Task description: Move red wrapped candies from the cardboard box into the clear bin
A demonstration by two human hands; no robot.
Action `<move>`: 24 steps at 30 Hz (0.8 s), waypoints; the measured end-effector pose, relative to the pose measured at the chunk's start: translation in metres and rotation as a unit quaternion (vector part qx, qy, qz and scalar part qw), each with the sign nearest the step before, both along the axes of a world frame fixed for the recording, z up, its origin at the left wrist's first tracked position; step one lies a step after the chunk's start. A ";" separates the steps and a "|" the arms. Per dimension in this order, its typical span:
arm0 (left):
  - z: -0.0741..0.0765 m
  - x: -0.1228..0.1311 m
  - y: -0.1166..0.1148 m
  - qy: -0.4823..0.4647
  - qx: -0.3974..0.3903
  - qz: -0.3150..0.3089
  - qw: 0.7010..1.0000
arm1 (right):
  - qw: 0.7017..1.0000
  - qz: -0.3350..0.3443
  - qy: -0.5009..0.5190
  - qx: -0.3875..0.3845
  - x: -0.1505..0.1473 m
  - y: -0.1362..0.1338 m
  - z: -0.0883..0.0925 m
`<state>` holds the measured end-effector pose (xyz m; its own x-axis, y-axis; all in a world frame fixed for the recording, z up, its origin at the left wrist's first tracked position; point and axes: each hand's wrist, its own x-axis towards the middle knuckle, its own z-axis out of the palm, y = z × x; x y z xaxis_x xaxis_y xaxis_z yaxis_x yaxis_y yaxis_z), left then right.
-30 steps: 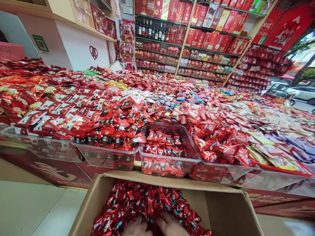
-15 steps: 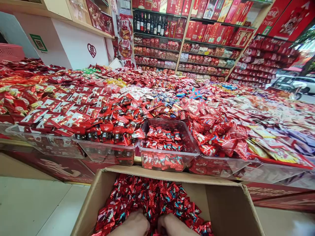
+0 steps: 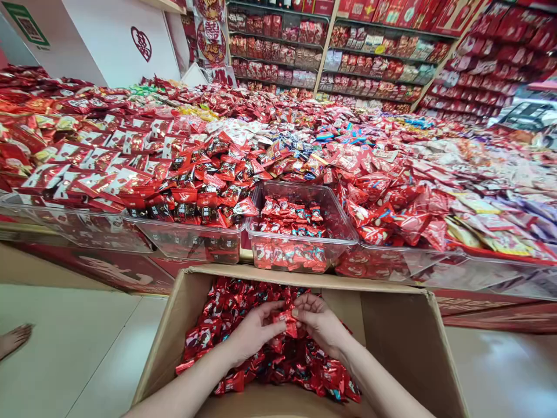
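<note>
A brown cardboard box point(image 3: 400, 342) stands open in front of me, filled with small red foil-wrapped candies point(image 3: 226, 313). My left hand point(image 3: 252, 331) and my right hand point(image 3: 319, 325) are raised together over the heap, fingers curled round a bunch of the red candies point(image 3: 285, 322) held between them. Just beyond the box, a clear plastic bin point(image 3: 300, 255) on the counter edge is partly filled with the same red candies.
A wide counter is covered with heaped bins of red-wrapped sweets point(image 3: 183, 186). Shelves of red gift boxes point(image 3: 374, 58) line the back wall. Pale floor tiles point(image 3: 73, 348) lie to the left, where a bare foot point(image 3: 13, 339) of another person shows.
Both hands have come up out of the candy heap, lifting a bunch of candies between them. The camera has tilted downward, showing more of the box and my forearms.
</note>
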<state>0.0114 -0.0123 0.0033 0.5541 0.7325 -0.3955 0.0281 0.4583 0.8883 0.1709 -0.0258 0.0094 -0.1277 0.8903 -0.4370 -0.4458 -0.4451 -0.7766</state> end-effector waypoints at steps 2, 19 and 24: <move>0.002 -0.001 -0.001 -0.001 -0.024 0.020 1.000 | 1.000 -0.011 0.027 -0.008 0.000 -0.002 0.000; 0.018 -0.004 -0.001 -0.167 -0.309 0.000 0.936 | 0.984 0.068 -0.127 0.101 -0.005 -0.001 0.016; 0.014 0.000 -0.006 -0.079 -0.198 -0.017 0.977 | 0.983 0.064 -0.163 0.054 -0.005 -0.001 0.011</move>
